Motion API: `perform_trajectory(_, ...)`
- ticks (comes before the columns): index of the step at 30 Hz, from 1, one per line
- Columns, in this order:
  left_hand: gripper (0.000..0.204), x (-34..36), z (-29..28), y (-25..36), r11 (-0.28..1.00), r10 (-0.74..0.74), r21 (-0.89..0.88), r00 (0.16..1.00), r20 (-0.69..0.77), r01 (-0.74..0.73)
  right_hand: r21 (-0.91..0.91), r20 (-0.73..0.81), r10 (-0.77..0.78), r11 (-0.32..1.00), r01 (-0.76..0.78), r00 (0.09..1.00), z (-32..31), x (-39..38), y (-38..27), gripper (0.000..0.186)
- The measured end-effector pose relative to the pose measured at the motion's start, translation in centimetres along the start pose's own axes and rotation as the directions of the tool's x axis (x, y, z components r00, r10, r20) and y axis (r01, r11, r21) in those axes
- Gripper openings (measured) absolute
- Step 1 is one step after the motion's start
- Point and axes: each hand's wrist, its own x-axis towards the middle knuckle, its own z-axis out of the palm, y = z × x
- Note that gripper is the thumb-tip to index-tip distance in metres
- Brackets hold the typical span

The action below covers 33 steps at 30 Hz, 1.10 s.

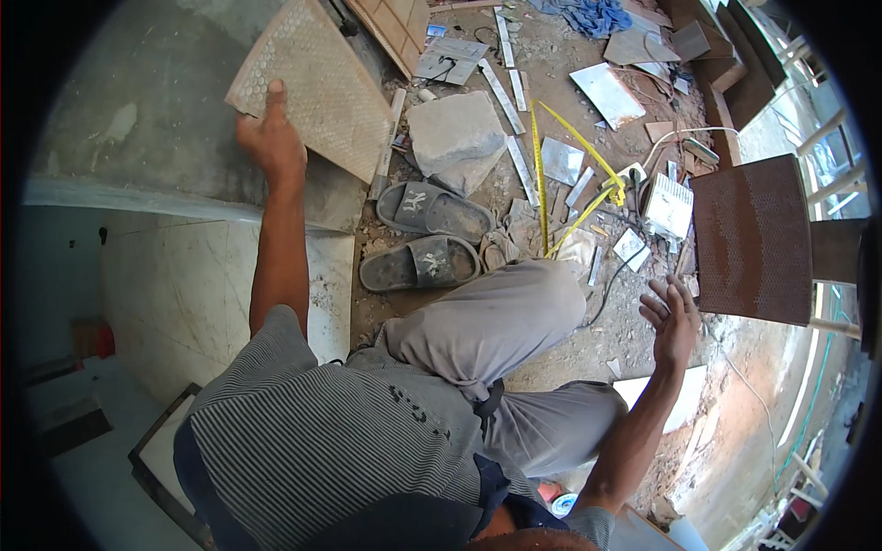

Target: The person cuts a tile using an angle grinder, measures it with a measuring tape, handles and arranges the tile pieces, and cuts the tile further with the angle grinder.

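Note:
My left hand (274,140) grips the edge of a beige tile (317,87), with the thumb laid over its honeycomb-textured face. The fingers under the tile are hidden. This tile is tilted above a grey concrete surface (119,119). Out to the right, my right hand (675,323) is raised with its fingers apart and holds nothing. It is nearest to the lower left corner of a brown tile (749,239) with a textured back, and a small gap shows between them.
Grey slippers (432,209) and a rough stone block (457,133) lie before my legs. A yellow folding ruler (540,174), tile offcuts (562,161), a white-finned device (669,208) and cables litter the dirt floor. A blue cloth (597,16) lies far off.

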Motion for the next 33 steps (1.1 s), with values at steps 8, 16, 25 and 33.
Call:
perform_trajectory(8,0.038,0.2,0.2,-8.2,0.999,0.005,0.05,0.997,-0.072,-0.002,0.026,-0.071,0.003,1.0,-0.001,0.997,-1.5,-0.3,0.7,0.046)
perform_trajectory(16,0.04,-0.2,0.2,-14.1,0.983,0.002,0.186,0.996,-0.095,0.015,-0.033,-0.064,0.02,0.999,-0.022,0.998,-1.2,-0.3,1.1,0.048)
perform_trajectory(25,0.033,-1.3,-0.5,-14.9,0.976,-0.024,0.204,0.976,-0.218,0.07,-0.082,-0.049,0.025,0.996,-0.029,0.999,-1.6,-0.1,2.2,0.05)
perform_trajectory(33,0.04,-2.4,-1.5,-16.0,0.906,-0.314,0.193,0.904,-0.289,0.377,-0.179,-0.02,-0.001,0.984,-0.003,1.0,-1.2,0.2,2.7,0.048)
